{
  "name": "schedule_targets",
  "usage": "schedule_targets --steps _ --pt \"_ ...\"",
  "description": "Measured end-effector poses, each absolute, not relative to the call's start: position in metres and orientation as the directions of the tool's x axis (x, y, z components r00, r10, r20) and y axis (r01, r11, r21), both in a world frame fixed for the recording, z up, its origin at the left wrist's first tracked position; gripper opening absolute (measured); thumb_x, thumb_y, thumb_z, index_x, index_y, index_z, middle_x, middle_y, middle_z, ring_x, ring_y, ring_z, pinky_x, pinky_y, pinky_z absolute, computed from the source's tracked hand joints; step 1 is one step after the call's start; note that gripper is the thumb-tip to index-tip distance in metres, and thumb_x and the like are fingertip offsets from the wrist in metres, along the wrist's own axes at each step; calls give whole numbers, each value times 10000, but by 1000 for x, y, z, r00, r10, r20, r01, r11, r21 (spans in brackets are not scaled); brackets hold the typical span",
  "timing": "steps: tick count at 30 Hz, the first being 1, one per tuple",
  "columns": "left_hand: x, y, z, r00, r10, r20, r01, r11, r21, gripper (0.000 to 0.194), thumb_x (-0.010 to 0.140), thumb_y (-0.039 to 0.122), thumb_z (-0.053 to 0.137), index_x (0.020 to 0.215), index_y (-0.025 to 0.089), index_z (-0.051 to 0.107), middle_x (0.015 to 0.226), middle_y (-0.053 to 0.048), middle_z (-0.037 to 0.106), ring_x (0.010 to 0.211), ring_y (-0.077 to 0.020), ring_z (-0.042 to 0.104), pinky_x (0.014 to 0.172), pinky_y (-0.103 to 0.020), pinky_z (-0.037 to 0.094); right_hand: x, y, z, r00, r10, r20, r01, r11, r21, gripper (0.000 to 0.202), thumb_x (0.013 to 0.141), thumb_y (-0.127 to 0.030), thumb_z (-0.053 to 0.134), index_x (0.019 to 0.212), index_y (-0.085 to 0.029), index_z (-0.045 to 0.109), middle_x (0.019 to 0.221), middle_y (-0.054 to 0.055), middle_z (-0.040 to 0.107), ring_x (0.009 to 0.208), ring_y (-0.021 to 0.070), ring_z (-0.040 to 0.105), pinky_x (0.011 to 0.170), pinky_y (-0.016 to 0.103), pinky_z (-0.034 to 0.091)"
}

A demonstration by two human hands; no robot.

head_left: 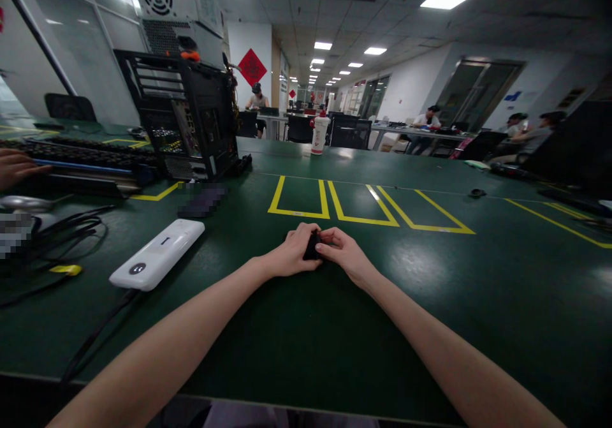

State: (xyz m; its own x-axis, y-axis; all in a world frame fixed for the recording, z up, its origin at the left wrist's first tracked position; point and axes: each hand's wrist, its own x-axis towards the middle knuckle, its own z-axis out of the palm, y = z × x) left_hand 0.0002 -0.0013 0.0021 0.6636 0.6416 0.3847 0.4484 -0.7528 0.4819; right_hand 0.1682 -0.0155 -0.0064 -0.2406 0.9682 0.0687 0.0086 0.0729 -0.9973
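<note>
Both my hands meet at the middle of the green table (306,332), resting on its surface. My left hand (291,251) and my right hand (345,254) together grip a small black object (313,247) held between the fingers. The fingers hide most of it, so I cannot tell what it is. Just beyond the hands are yellow marked rectangles (299,196) on the table.
A white power bank (157,254) with a cable lies at left, beside tangled black cables (62,230). An open black computer case (184,115) and keyboards (86,157) stand at back left, where another person's hand (16,166) rests. A white bottle (319,133) stands farther back. People sit at distant desks.
</note>
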Motion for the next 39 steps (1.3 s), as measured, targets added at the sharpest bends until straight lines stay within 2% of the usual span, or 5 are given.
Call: schedule_targets --steps 7,19,25,31,39 --pt "-2 -3 5 667 651 362 440 -737 513 556 700 282 590 1159 199 287 1100 -87 408 1015 -235 444 908 -423 353 170 -18 -7 -271 962 27 -26 21 -999 248 679 -334 626 887 -227 543 911 12 572 879 157 551 782 339 459" --pt "-2 -3 2 641 678 360 427 -705 566 557 695 286 598 1158 210 298 1096 -76 419 992 -224 459 894 -403 367 170 -22 -6 -315 932 180 75 213 -974 211 729 -269 576 930 -221 534 955 8 562 923 163 551 847 351 427" --pt "-2 -2 4 646 670 365 420 -711 564 573 683 280 607 1157 196 297 1102 -85 419 1008 -232 448 896 -409 362 167 -22 -5 -256 951 172 101 203 -974 203 737 -343 557 891 -212 534 919 11 573 891 162 548 816 344 436" --pt "-1 -1 4 642 688 339 427 -688 587 554 693 288 598 1156 211 305 1100 -79 428 978 -226 465 877 -409 376 168 -18 -7 -244 961 133 164 176 -971 265 746 -353 543 968 -209 530 980 32 562 924 171 536 829 345 427" --pt "-2 -4 7 643 688 338 431 -689 583 560 692 282 599 1162 211 303 1099 -79 424 975 -225 464 889 -415 362 170 -25 2 -352 928 121 48 147 -988 234 710 -271 601 917 -214 509 975 10 555 926 162 556 857 351 421"
